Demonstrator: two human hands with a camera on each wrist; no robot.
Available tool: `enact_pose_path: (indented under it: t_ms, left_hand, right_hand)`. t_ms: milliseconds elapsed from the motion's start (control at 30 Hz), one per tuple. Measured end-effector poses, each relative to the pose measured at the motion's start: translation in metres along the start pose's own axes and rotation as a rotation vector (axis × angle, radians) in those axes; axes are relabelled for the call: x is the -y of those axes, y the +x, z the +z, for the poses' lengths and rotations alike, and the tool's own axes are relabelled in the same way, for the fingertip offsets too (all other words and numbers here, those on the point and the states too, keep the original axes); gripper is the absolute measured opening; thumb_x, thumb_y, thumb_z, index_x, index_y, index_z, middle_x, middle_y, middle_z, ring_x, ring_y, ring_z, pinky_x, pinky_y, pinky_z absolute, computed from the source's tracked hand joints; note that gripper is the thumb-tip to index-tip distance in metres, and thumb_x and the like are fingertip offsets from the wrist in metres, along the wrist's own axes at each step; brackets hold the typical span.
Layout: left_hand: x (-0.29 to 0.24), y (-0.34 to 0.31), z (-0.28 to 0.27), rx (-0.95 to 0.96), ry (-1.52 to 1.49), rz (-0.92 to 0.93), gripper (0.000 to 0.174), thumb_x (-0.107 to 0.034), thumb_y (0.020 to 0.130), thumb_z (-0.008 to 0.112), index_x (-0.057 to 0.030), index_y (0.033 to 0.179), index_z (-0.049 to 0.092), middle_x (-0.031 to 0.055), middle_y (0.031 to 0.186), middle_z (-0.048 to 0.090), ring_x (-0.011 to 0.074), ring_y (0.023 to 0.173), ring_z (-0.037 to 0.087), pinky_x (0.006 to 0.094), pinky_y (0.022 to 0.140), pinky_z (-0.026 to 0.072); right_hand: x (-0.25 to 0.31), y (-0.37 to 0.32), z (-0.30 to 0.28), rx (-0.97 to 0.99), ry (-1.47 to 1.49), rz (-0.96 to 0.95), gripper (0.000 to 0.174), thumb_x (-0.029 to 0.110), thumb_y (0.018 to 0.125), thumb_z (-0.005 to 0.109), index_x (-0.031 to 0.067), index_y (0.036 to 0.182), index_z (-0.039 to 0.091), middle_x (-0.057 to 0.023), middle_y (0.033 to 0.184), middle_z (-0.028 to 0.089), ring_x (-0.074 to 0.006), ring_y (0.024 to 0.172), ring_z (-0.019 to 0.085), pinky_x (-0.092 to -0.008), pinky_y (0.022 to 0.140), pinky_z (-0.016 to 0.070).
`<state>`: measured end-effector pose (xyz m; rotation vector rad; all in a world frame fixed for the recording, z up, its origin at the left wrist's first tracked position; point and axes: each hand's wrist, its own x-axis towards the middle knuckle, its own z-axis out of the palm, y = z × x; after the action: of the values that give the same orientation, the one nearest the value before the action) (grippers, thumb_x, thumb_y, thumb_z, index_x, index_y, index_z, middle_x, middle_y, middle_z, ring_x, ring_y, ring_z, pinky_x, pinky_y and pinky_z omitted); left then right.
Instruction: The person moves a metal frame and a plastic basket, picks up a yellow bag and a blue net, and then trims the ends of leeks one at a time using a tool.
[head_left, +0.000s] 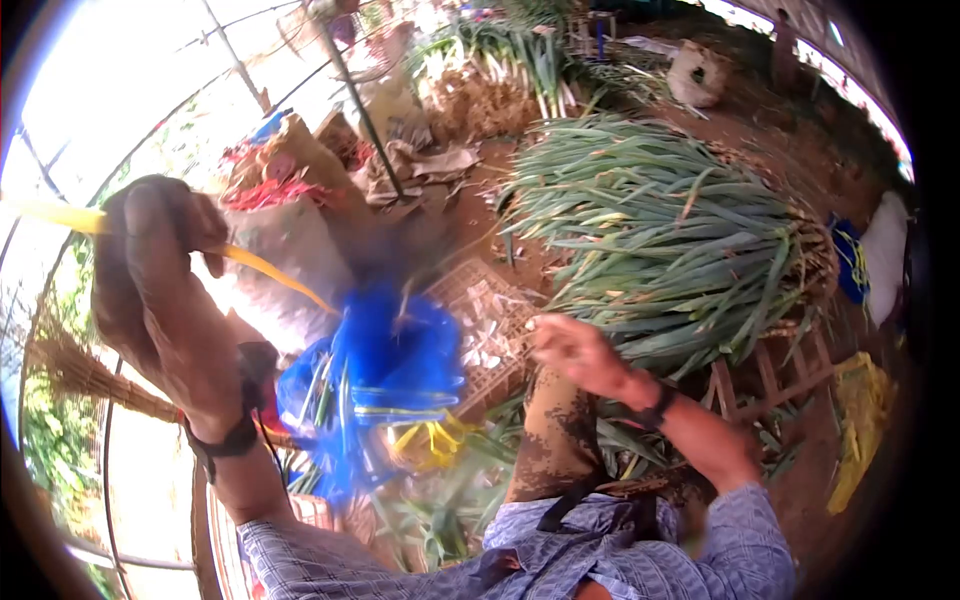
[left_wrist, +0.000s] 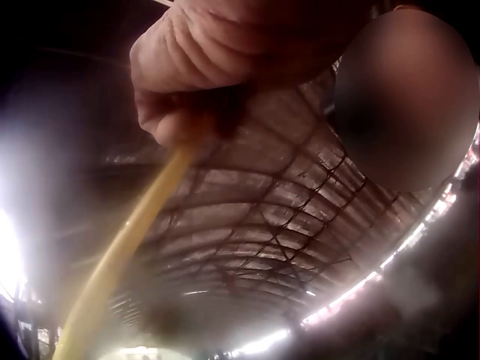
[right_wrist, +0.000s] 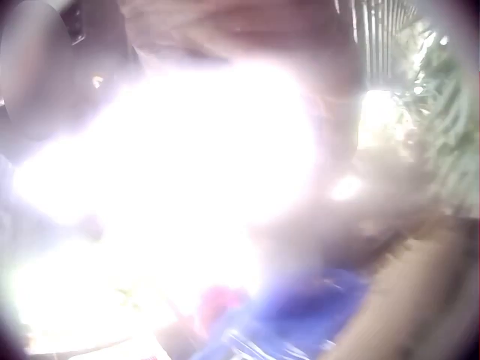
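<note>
My left hand (head_left: 160, 290), raised at the left, grips a yellow strip (head_left: 275, 272) in its curled fingers. One end of the strip sticks out past the hand; the other stretches down to a bunched blue plastic bag (head_left: 400, 345). In the left wrist view the strip (left_wrist: 124, 240) runs down from the fist (left_wrist: 195, 67). Long green stalks show at the bag's left side. My right hand (head_left: 580, 352) hovers over my knee beside the slatted crate (head_left: 495, 385), its fingers loosely bent. Glare and blur fill most of the right wrist view, where blue plastic (right_wrist: 300, 319) shows low down.
A large heap of green onions (head_left: 660, 230) lies at the right, roots outward. More onions (head_left: 490, 75) stand at the back. A full sack (head_left: 290, 230) is beyond the bag. A yellow bag (head_left: 860, 430) lies far right; a straw broom (head_left: 100, 375) is at the left.
</note>
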<state>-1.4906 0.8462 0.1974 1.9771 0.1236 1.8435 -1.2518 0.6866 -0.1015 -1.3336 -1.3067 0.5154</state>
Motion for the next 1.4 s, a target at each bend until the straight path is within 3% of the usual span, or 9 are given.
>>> enact_pose_path:
  t_ms: [300,400,500,700,800,1133,1233,1333,1400]
  left_hand:
    - [-0.021,-0.002,0.062,0.278,-0.217,-0.221,0.021,-0.020,0.102,0.047,-0.0031,0.093,0.056,0.0023,0.075,0.050,0.0110,0.066,0.051,0.0226,0.054,0.0376]
    - [-0.009,-0.020,0.064,0.274,-0.437,-0.265,0.021,-0.020,0.102,0.047,-0.0023,0.092,0.053,0.0030,0.074,0.047,0.0121,0.063,0.048,0.0249,0.054,0.0385]
    - [0.001,-0.032,0.063,0.327,-0.518,-0.237,0.024,-0.023,0.103,0.046,-0.0022,0.093,0.053,0.0048,0.077,0.050,0.0140,0.067,0.050,0.0293,0.061,0.0437]
    - [0.104,-0.097,0.031,0.244,-0.421,-0.400,0.050,-0.037,0.091,0.060,0.0011,0.122,0.054,0.0138,0.109,0.060,0.0237,0.101,0.059,0.0376,0.092,0.0472]
    - [0.142,-0.164,0.032,0.574,-0.028,-0.504,0.051,-0.008,0.082,0.066,-0.0035,0.131,0.051,0.0153,0.124,0.057,0.0294,0.117,0.054,0.0387,0.101,0.0418]
    - [0.415,-0.363,-0.076,0.501,0.603,-0.530,0.028,-0.006,0.078,0.062,-0.0036,0.106,0.065,0.0202,0.108,0.063,0.0386,0.101,0.058,0.0426,0.089,0.0464]
    - [0.384,-0.342,-0.080,0.320,0.661,-0.455,0.034,-0.010,0.085,0.059,-0.0026,0.118,0.059,0.0231,0.104,0.065,0.0427,0.099,0.059,0.0455,0.088,0.0475]
    - [0.402,-0.332,-0.076,0.330,0.484,-0.873,0.033,-0.017,0.092,0.055,-0.0026,0.122,0.057,0.0250,0.101,0.066,0.0450,0.097,0.060,0.0485,0.084,0.0484]
    - [0.430,-0.326,-0.063,0.051,0.523,-0.509,0.030,-0.023,0.097,0.051,-0.0031,0.117,0.061,0.0201,0.090,0.069,0.0334,0.079,0.067,0.0424,0.069,0.0525]
  right_hand:
    - [0.094,0.125,0.101,0.048,0.368,-0.151,0.072,0.014,0.082,0.074,0.0009,0.140,0.033,-0.0208,0.135,0.046,-0.0198,0.084,0.066,-0.0330,0.073,0.0550]
    - [0.094,0.138,0.109,0.083,0.388,-0.195,0.056,0.018,0.088,0.068,0.0009,0.135,0.043,-0.0156,0.107,0.063,-0.0216,0.086,0.064,-0.0329,0.074,0.0523]
    - [0.086,0.150,0.118,0.023,0.077,-0.295,0.021,0.022,0.095,0.061,0.0006,0.096,0.061,-0.0071,0.079,0.062,-0.0148,0.068,0.058,-0.0326,0.063,0.0494]
    - [0.099,0.139,0.072,-0.047,0.484,0.020,0.025,0.027,0.098,0.059,0.0040,0.091,0.063,0.0036,0.071,0.054,-0.0045,0.062,0.052,-0.0217,0.056,0.0462]
    - [0.109,0.131,0.058,-0.128,0.533,-0.077,0.028,0.029,0.098,0.059,0.0027,0.092,0.065,0.0029,0.072,0.055,-0.0030,0.063,0.050,-0.0189,0.050,0.0406]
    - [0.151,0.084,0.104,0.190,0.160,-0.350,0.015,0.011,0.088,0.069,0.0027,0.078,0.060,-0.0085,0.060,0.050,-0.0189,0.049,0.049,-0.0332,0.046,0.0388]
    - [0.162,0.071,0.112,0.358,0.091,-0.493,0.010,0.005,0.082,0.070,0.0025,0.089,0.063,-0.0072,0.065,0.055,-0.0216,0.051,0.055,-0.0322,0.048,0.0435]
    - [0.174,0.076,0.112,0.443,0.108,-0.519,0.018,0.002,0.080,0.071,0.0026,0.097,0.064,-0.0062,0.066,0.056,-0.0211,0.052,0.056,-0.0315,0.048,0.0442]
    - [0.173,0.072,0.112,0.442,0.100,-0.572,0.022,0.002,0.079,0.072,0.0028,0.100,0.064,-0.0063,0.066,0.056,-0.0212,0.052,0.056,-0.0317,0.048,0.0435]
